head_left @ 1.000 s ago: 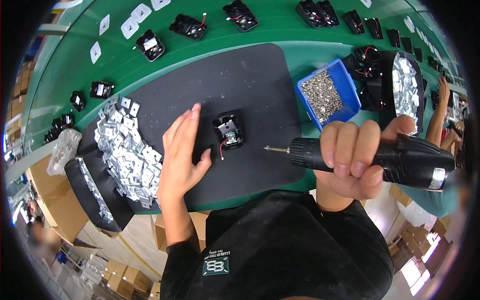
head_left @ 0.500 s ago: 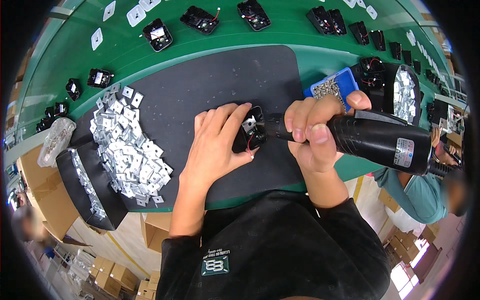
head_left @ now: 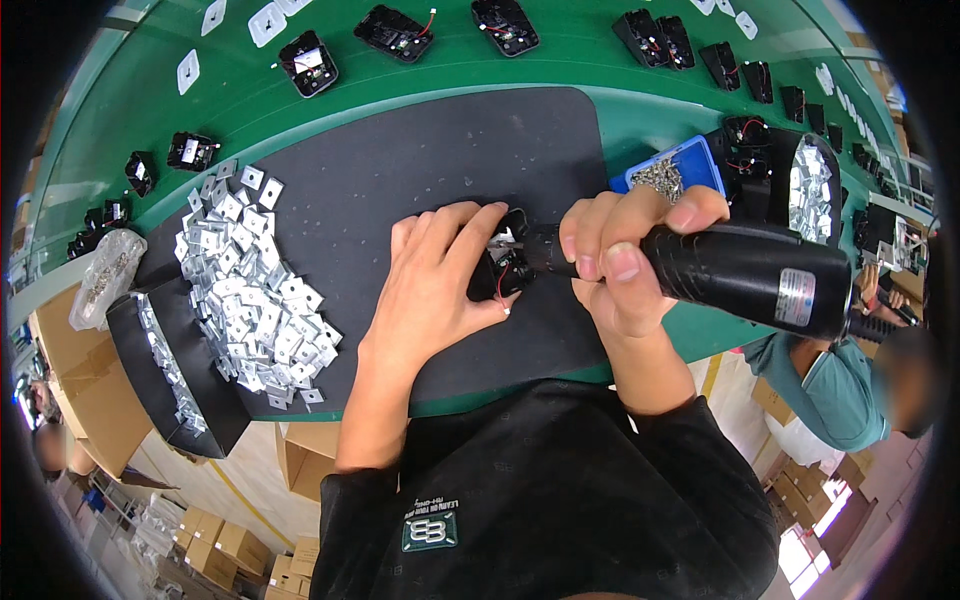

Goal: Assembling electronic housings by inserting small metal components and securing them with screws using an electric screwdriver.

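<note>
My left hand [head_left: 432, 275] is closed round a small black plastic housing [head_left: 514, 283] on the dark mat, its fingers along the far and near edges. A bright metal plate and thin red wires show inside the housing. In my right hand [head_left: 625, 255] is a black electric screwdriver [head_left: 750, 275], held nearly level with its nose pointing left into the housing. The driver's tip is hard to make out against the dark parts. Left of my left hand lies a heap of square metal plates [head_left: 262, 310], each with a hole.
A blue bin [head_left: 697, 165] of small screws stands beyond my right hand, beside a black tray of metal plates [head_left: 810, 190]. Another black tray [head_left: 180, 375] is at left. Several black housings [head_left: 505, 27] line the green belt [head_left: 400, 90]. A co-worker [head_left: 830, 390] is at right.
The screwdriver's nose has shifted slightly right, and its rear end has swung a little left and away from me. My left hand stays on the housing.
</note>
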{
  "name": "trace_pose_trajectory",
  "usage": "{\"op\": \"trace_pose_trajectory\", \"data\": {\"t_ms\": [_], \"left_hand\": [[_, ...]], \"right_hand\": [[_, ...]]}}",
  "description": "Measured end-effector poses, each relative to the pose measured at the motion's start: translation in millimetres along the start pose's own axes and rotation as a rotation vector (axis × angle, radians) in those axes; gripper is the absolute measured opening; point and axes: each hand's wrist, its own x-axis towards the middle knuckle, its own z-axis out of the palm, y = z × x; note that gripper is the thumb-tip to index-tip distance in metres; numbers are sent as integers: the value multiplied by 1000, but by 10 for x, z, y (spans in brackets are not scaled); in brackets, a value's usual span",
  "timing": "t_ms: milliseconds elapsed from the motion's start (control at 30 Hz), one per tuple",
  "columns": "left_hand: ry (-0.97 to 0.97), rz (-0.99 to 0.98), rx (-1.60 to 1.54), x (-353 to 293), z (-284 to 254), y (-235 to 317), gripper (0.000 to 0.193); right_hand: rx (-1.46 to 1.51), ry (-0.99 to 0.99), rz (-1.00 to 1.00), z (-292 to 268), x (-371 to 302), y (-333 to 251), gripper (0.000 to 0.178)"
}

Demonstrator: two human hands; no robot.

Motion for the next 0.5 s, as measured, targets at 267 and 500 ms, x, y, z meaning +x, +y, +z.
{"op": "trace_pose_trajectory", "data": {"t_ms": [267,500], "left_hand": [[-4,21,22,27,-60,-23,75],[-3,22,64,52,-124,22,73]], "right_hand": [[5,-89,-18,6,-65,75,44],[61,53,-34,-5,-15,-20,58]]}}
